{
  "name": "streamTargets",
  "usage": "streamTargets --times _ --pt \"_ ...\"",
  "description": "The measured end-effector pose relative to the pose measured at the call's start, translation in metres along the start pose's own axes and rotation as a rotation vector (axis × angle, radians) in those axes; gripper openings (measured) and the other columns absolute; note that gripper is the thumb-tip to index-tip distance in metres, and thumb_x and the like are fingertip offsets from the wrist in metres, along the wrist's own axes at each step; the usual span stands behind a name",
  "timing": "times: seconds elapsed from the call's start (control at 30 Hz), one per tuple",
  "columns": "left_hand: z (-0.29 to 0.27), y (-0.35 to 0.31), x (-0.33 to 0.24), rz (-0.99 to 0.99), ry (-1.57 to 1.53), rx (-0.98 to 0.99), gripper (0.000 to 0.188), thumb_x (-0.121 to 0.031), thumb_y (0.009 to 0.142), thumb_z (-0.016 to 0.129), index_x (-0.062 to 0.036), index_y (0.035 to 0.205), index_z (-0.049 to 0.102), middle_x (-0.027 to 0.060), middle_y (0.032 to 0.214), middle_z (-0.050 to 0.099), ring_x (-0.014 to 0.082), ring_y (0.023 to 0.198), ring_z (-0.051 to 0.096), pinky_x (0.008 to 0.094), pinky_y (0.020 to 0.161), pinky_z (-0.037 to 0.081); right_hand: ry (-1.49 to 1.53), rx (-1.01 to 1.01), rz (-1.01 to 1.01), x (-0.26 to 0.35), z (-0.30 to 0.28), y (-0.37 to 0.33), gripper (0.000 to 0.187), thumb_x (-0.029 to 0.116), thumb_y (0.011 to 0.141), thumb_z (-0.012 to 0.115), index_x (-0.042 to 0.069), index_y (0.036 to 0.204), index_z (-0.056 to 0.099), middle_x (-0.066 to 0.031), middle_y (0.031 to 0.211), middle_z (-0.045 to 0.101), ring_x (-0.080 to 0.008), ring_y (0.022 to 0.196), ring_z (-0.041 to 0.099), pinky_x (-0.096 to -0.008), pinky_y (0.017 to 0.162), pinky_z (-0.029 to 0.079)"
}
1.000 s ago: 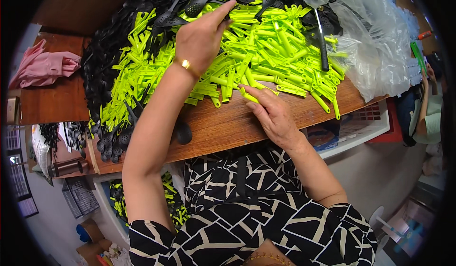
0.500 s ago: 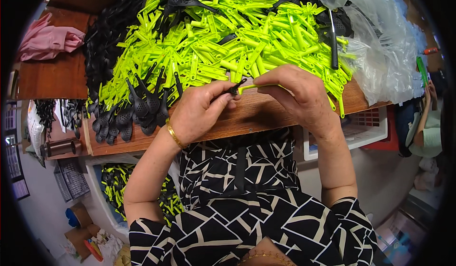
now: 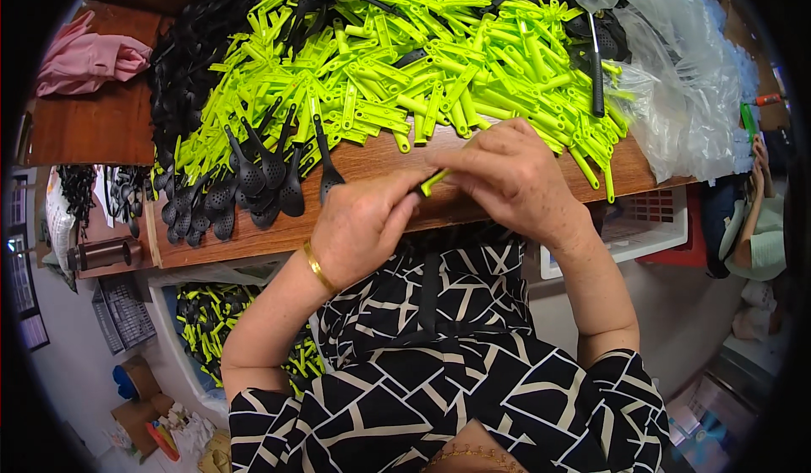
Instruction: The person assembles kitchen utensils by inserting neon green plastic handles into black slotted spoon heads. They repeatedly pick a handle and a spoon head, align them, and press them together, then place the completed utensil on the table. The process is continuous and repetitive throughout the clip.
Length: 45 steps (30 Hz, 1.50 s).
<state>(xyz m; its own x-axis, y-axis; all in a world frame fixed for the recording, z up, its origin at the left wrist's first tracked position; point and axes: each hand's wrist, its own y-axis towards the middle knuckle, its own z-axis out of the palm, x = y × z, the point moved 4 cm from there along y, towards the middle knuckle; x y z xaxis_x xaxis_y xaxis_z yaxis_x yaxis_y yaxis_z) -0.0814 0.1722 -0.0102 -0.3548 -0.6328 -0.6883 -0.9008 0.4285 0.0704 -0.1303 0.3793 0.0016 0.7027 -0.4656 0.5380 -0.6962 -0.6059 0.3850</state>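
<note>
Close to the table's front edge, my two hands meet over a small lime-green handle (image 3: 432, 183). My left hand (image 3: 361, 224) is closed on a black utensil, of which just a bit of stem (image 3: 419, 191) shows; its head is hidden by my fingers. The green handle is pinched by my right hand (image 3: 522, 184), its end at the black stem; whether it sits around the stem I cannot tell. Beyond my hands spreads a heap of lime-green handles (image 3: 380, 76). Several black slotted spoons (image 3: 245, 173) lie left of my left hand, with one solid-looking spoon (image 3: 327, 169) nearest.
Clear plastic sheeting (image 3: 684, 93) covers the table's right side, beside a black-gripped tool (image 3: 597, 89). A white crate (image 3: 553, 263) stands under the right edge. Below left, a bin (image 3: 179, 338) holds black and green pieces. Pink cloth (image 3: 93, 63) lies far left.
Both hands have come lower, toward me, with the black stem and green handle. The handle is now mostly covered by my right fingers. A spoon beside my left hand shows more fully.
</note>
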Motion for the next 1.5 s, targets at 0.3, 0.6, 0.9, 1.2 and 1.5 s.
streamTargets --times 0.3,0.6,0.9,1.2,1.5 --pt "0.079 -0.108 0.044 -0.621 -1.121 0.240 0.028 -0.013 0.111 0.063 0.0021 0.134 0.069 0.0066 0.105 0.078 0.0077 0.084 0.068 0.0228 0.081 0.057 -0.064 0.020 -0.440 0.018 0.060 -0.030 0.022 0.024 0.090 0.068 0.030 0.106 0.082 0.0101 0.114 0.075 -0.0152 0.119 0.068 -0.0546 0.124 0.032" --pt "0.123 -0.101 0.044 -0.544 -1.234 -0.285 0.024 -0.012 0.113 0.061 0.0034 0.130 0.069 0.0109 0.110 0.078 0.0150 0.094 0.075 0.0276 0.085 0.059 -0.113 -0.008 -0.192 0.017 0.071 -0.029 0.027 0.040 0.083 0.083 0.028 0.107 0.081 0.0015 0.159 0.059 -0.0327 0.150 0.047 -0.0614 0.131 0.012" --pt "0.136 -0.105 0.050 -0.466 -1.037 -0.483 0.016 -0.007 0.110 0.067 0.0044 0.120 0.073 0.0003 0.101 0.073 0.0048 0.090 0.063 0.0215 0.082 0.050 -0.104 -0.016 0.147 0.033 0.094 -0.038 0.087 0.044 0.080 0.086 0.026 0.160 0.055 -0.0092 0.172 0.038 -0.0409 0.157 0.033 -0.0705 0.127 0.013" --pt "0.124 -0.104 0.061 -0.489 -0.971 -0.291 0.018 -0.009 0.110 0.066 0.0044 0.120 0.073 0.0009 0.104 0.074 0.0045 0.090 0.064 0.0207 0.081 0.051 0.027 -0.047 0.098 0.024 0.075 -0.028 0.081 0.038 0.083 0.086 0.021 0.157 0.058 -0.0091 0.163 0.051 -0.0382 0.155 0.039 -0.0627 0.128 0.022" --pt "0.008 -0.072 0.055 -0.467 -0.873 -0.504 0.040 -0.009 0.111 0.062 0.0045 0.149 0.056 0.0169 0.129 0.075 0.0192 0.111 0.074 0.0304 0.096 0.057 -0.399 -0.247 0.058 -0.053 0.013 0.008 0.035 0.008 0.086 0.076 0.015 0.121 0.076 -0.0014 0.127 0.073 -0.0280 0.126 0.062 -0.0444 0.106 0.044"
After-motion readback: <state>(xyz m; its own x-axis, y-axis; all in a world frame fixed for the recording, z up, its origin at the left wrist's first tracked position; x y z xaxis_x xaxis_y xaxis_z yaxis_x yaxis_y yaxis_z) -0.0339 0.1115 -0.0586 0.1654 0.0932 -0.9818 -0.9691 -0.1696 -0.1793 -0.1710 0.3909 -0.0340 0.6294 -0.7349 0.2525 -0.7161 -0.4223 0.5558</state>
